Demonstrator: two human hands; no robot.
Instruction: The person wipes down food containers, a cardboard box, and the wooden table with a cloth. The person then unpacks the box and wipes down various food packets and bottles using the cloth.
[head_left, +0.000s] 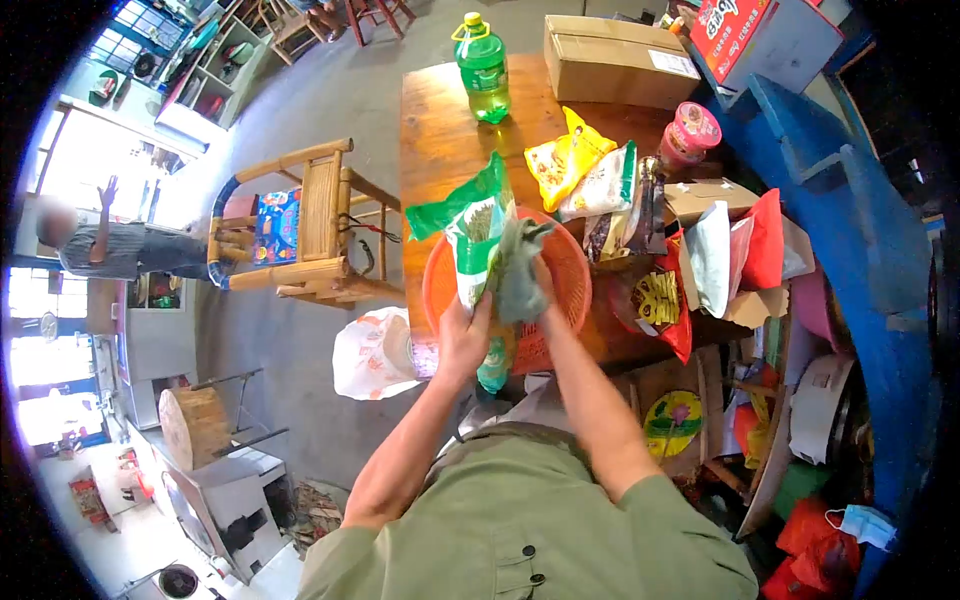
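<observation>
My left hand (466,338) is closed around the lower end of a green and white packet (480,225), which stands up over an orange plastic basket (573,285). A grey-green cloth (520,268) lies against the packet's right side, with my right hand (546,290) closed on it. The right fingers are mostly hidden behind the cloth. Right of the basket lie a yellow snack bag (568,160) and a white and green bag (598,185). Beyond the basket, a green bottle with a yellow cap (484,75) stands on the wooden table (430,110).
A cardboard box (610,62) sits at the table's back, near a pink tub (690,133). On the right, an open carton (755,300) holds several packets. A bamboo chair (325,215) is left of the table. Farther left, a person (110,250) stands with one hand raised.
</observation>
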